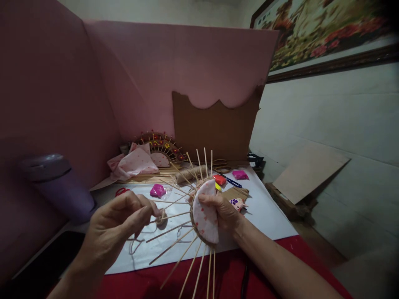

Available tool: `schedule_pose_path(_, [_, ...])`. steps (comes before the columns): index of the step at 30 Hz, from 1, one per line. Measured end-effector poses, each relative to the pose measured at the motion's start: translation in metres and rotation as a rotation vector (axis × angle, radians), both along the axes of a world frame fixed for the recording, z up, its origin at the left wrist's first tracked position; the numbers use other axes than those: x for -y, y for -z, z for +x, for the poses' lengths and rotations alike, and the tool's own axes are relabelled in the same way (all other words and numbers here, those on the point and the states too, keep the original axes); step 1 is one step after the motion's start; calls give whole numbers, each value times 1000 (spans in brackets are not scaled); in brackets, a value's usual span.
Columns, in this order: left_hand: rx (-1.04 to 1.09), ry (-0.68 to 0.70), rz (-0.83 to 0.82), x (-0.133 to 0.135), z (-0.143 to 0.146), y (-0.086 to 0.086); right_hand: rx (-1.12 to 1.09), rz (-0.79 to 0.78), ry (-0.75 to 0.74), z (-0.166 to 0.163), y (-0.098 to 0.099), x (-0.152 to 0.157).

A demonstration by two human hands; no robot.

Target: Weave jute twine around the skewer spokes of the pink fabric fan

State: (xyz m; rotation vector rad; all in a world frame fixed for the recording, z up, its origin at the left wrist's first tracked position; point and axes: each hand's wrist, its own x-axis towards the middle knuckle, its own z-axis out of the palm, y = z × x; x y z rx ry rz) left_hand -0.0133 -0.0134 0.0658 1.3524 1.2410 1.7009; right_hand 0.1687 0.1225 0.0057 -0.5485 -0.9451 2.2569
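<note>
My right hand (226, 209) grips the straight side of a half-circle piece (205, 224) covered in pale fabric with small red spots, its thumb lying on the front. Thin wooden sticks (174, 246) fan out from the curved edge, up, left and down. At the left, my left hand (127, 216) pinches a strand of twine (174, 202) that runs towards the curved rim among the sticks. A small bundle of twine (161, 219) shows just beside the left fingertips. The pinching fingertips are partly hidden.
Behind are a decorated fan-shaped piece (162, 143), spotted fabric (135, 161), a twine roll (190, 174), and pink packets (157, 190). A purple bottle (60, 191) stands left. Cut cardboard (215, 128) leans against the pink panel (187, 62). A blue cutter (230, 180) lies right.
</note>
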Motion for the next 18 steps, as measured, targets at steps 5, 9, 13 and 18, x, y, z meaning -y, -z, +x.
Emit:
schedule_pose_path(5, [-123,-29,-56,2,-1,-10,-1,38,-20,0,2,-2])
schedule_pose_path(9, [-216,-76,-87,4,2,-22,-1,86,-10,-1,3,-3])
schedule_pose_path(13, [-103,-87,-133,-5,-7,-36,22,90,-1,0,1,-1])
schedule_pose_path(18, [147,99,-256,-15,-30,-46,25,83,-5,1,0,0])
